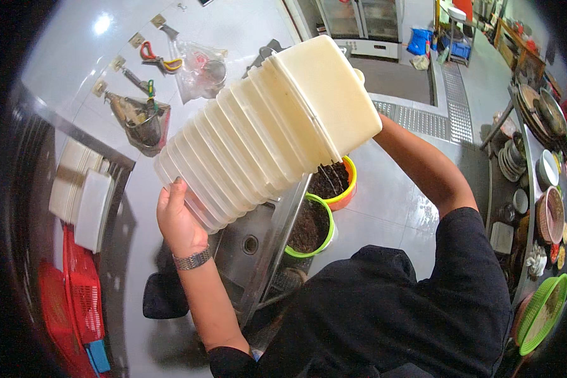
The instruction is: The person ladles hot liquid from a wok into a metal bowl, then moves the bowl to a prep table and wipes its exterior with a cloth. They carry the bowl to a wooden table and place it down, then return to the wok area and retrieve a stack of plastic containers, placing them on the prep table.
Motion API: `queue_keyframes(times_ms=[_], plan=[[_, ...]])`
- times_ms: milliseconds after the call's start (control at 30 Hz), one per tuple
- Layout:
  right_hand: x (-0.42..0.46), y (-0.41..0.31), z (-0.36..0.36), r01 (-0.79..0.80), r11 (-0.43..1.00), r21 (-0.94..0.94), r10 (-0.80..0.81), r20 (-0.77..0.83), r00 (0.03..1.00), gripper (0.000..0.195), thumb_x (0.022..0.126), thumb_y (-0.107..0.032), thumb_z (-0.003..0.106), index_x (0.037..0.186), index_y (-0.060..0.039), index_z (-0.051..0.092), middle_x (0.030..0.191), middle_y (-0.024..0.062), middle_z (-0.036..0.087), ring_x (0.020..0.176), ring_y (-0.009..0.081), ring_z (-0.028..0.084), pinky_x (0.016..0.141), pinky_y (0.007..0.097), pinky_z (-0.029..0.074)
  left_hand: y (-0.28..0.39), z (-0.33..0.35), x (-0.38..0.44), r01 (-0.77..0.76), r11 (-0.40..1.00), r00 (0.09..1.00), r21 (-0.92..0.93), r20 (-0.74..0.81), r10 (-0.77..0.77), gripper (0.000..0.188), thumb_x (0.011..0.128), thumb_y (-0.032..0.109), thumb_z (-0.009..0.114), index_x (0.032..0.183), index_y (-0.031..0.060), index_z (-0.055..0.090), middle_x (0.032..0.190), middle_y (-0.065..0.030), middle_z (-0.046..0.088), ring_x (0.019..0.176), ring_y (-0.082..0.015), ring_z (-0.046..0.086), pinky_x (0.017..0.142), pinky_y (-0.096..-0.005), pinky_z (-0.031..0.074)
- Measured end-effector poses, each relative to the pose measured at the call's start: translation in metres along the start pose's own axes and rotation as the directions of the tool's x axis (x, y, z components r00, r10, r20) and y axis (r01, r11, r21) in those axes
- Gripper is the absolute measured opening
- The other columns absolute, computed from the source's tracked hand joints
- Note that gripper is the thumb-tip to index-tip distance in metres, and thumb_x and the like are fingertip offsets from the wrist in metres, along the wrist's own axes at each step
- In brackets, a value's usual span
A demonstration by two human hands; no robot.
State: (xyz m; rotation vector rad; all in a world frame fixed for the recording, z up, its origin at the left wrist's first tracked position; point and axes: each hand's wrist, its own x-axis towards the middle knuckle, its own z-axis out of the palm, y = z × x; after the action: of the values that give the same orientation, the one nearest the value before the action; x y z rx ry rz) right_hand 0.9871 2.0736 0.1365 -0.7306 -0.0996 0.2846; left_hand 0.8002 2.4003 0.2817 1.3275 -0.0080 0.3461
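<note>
A long stack of nested plastic food containers (245,137) lies tilted in the air before me, above a stainless steel sink (236,255). My left hand (182,215) holds its lower left end, the thumb on the rim of the last clear container. At the upper right end is a cream-coloured container (333,90). My right forearm reaches behind that end; the right hand itself is hidden by the stack. Streaks of water fall from the stack's underside near a yellow-rimmed bucket (352,182) with dark contents. Beside it stands a green-rimmed bucket (330,236), also with dark contents.
Scissors (160,59) and bags hang from wall hooks. At left are white containers (94,208) on a shelf and red plastic baskets (82,293). A shelf at right bears bowls, a woven basket (550,215) and a green basket (543,316). A metal drain grating (420,120) crosses the floor.
</note>
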Motion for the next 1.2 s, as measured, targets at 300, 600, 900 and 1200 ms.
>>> queue_keyframes(times_ms=[300, 600, 900, 1200], plan=[[-0.026, -0.009, -0.071, 0.063, 0.994, -0.084, -0.068, -0.055, 0.996, 0.035, 0.089, -0.026, 0.054, 0.116, -0.0045, 0.053, 0.100, 0.0096, 0.063, 0.084, 0.0164, 0.063, 0.073, 0.0309, 0.051, -0.034, 0.038, 0.012, 0.096, 0.995, 0.993, -0.036, 0.077, -0.093, 0.026, 0.089, 0.012, 0.051, 0.109, -0.0041, 0.048, 0.109, -0.0141, 0.057, 0.098, -0.0235, 0.056, 0.087, -0.0376, 0.045], [-0.048, -0.009, -0.085, 0.073, 0.997, -0.019, -0.075, -0.215, 0.974, 0.034, 0.089, -0.024, 0.053, 0.117, -0.0045, 0.052, 0.102, 0.0107, 0.063, 0.086, 0.0182, 0.063, 0.075, 0.0320, 0.051, -0.043, 0.046, 0.011, 0.143, 0.988, 0.987, -0.057, 0.080, -0.138, 0.025, 0.089, 0.011, 0.048, 0.108, -0.0046, 0.049, 0.109, -0.0147, 0.057, 0.099, -0.0243, 0.057, 0.087, -0.0385, 0.046], [-0.049, 0.008, -0.086, 0.075, 0.996, -0.041, -0.082, -0.205, 0.975, 0.034, 0.089, -0.024, 0.053, 0.118, -0.0048, 0.052, 0.103, 0.0108, 0.062, 0.087, 0.0186, 0.063, 0.076, 0.0323, 0.051, -0.040, 0.029, 0.004, 0.137, 0.985, 0.990, -0.103, 0.059, -0.132, 0.026, 0.087, 0.010, 0.049, 0.108, -0.0047, 0.050, 0.108, -0.0147, 0.058, 0.098, -0.0246, 0.057, 0.087, -0.0384, 0.046], [-0.043, 0.024, -0.090, 0.075, 0.996, -0.051, -0.082, -0.170, 0.982, 0.034, 0.090, -0.023, 0.052, 0.118, -0.0050, 0.052, 0.103, 0.0109, 0.062, 0.089, 0.0191, 0.063, 0.077, 0.0327, 0.051, -0.033, 0.015, -0.007, 0.148, 0.985, 0.988, -0.086, 0.057, -0.143, 0.027, 0.087, 0.011, 0.048, 0.109, -0.0055, 0.051, 0.108, -0.0154, 0.058, 0.096, -0.0253, 0.059, 0.085, -0.0396, 0.048]])
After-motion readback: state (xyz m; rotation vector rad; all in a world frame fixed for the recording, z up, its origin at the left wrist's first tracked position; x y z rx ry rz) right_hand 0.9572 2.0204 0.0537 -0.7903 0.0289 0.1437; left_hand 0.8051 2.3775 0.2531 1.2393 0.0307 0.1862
